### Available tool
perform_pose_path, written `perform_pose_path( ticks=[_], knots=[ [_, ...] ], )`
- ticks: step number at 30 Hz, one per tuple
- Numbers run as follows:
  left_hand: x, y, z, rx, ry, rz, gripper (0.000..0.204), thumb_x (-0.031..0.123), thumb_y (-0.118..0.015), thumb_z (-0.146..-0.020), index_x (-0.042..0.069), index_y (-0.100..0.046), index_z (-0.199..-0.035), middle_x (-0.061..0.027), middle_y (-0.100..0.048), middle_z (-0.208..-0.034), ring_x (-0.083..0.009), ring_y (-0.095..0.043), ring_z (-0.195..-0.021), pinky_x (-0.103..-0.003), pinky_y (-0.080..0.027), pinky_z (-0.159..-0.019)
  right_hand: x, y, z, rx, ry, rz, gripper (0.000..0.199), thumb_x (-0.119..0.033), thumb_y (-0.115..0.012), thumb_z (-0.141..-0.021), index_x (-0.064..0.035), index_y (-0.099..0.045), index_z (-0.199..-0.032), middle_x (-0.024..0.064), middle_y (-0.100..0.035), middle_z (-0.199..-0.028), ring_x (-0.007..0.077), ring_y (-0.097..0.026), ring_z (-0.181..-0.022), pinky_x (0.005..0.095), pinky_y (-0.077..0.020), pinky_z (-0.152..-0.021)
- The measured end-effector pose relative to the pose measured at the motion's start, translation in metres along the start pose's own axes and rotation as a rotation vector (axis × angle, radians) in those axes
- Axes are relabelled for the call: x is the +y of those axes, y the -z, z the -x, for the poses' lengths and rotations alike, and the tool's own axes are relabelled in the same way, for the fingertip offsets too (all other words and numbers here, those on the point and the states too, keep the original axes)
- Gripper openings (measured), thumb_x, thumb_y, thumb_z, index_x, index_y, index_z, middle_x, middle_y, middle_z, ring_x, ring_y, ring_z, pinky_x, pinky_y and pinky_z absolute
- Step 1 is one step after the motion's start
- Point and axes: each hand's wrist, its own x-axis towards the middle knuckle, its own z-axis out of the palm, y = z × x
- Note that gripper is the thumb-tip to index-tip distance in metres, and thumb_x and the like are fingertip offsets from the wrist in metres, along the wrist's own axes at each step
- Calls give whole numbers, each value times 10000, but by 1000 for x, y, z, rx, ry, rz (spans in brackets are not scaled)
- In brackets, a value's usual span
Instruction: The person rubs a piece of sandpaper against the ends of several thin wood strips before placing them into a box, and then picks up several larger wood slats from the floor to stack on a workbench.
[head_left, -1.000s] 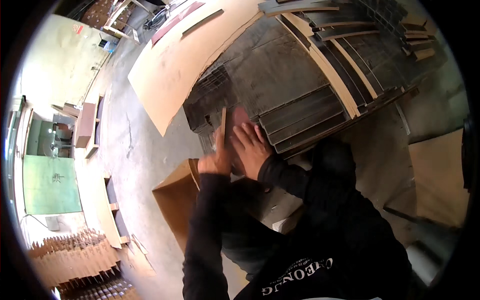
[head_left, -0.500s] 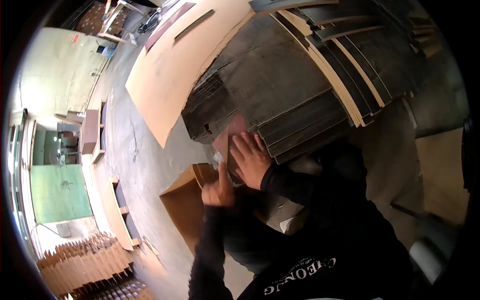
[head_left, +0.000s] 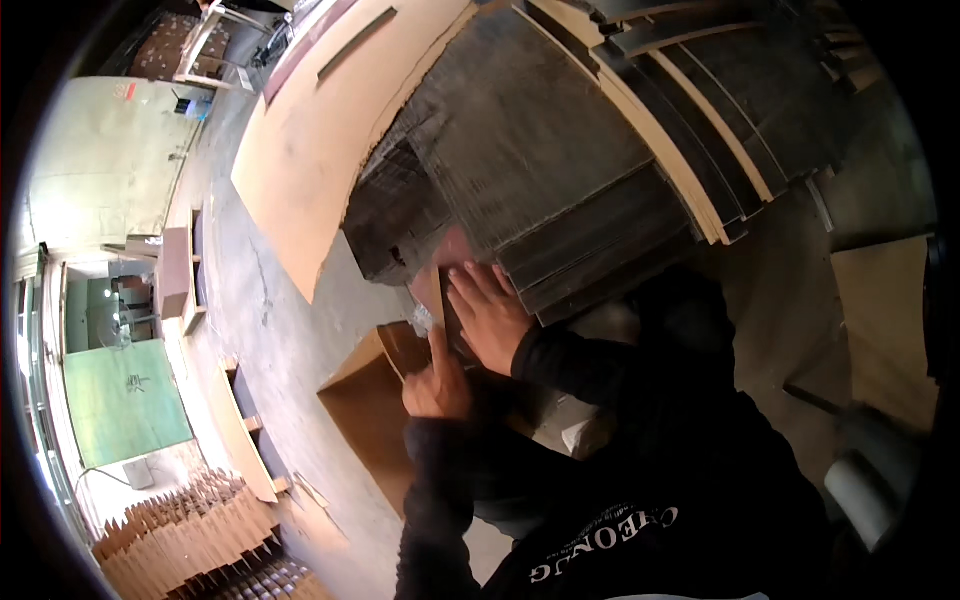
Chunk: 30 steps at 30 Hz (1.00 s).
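My right hand (head_left: 488,318) lies flat with fingers spread on a small dark brown board, whose reddish far end (head_left: 452,250) shows past the fingertips. Beside the board's left edge is my left hand (head_left: 437,388), its index finger stretched along that edge. The other left fingers are curled, and what they hold, if anything, is hidden. A whitish glint (head_left: 422,318) lies by that index fingertip, too small to make out. Left of my left hand stands an open brown cardboard box (head_left: 365,415). Stacked dark boards (head_left: 600,235) rise just beyond my right hand.
A large tan sheet (head_left: 300,170) with a ragged edge carries a narrow dark strip (head_left: 357,43). Long strips (head_left: 660,140) lie stacked at the far right. On the left are shallow wooden trays (head_left: 245,430), many upright brown pieces (head_left: 190,530) and a green panel (head_left: 128,400).
The surroundings have shifted slightly in the picture as the view turned. Both hands keep nearly the same pose on the small board.
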Motion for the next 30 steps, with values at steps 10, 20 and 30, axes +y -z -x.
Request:
perform_pose_path(
  ticks=[10,20,30],
  knots=[
    [-4,-7,-24,78,-43,-81,530,232,-514,-780,146,-363,-1280,-122,-528,-494,-271,-478,-364,-386,-369,-352,4,-8,1,60,-26,-78,520,-262,-508,-755,5,-424,-1193,158,-340,-1299,325,-250,-1240,444,-158,-1022],
    [-3,20,29,131,212,344,474,168,-484,-802,117,-394,-1264,-177,-604,-761,-314,-590,-617,-369,-463,-525,10,2,-1,20,-30,-153,542,-262,-573,-736,5,-420,-1181,167,-344,-1286,334,-259,-1229,449,-172,-1016],
    [6,3,7,-75,136,218,476,193,-490,-805,199,-395,-1271,-136,-598,-951,-301,-599,-754,-371,-481,-631,5,-1,0,68,27,-71,532,-248,-585,-707,16,-439,-1145,185,-356,-1267,354,-264,-1217,472,-163,-1009]
  ],
)
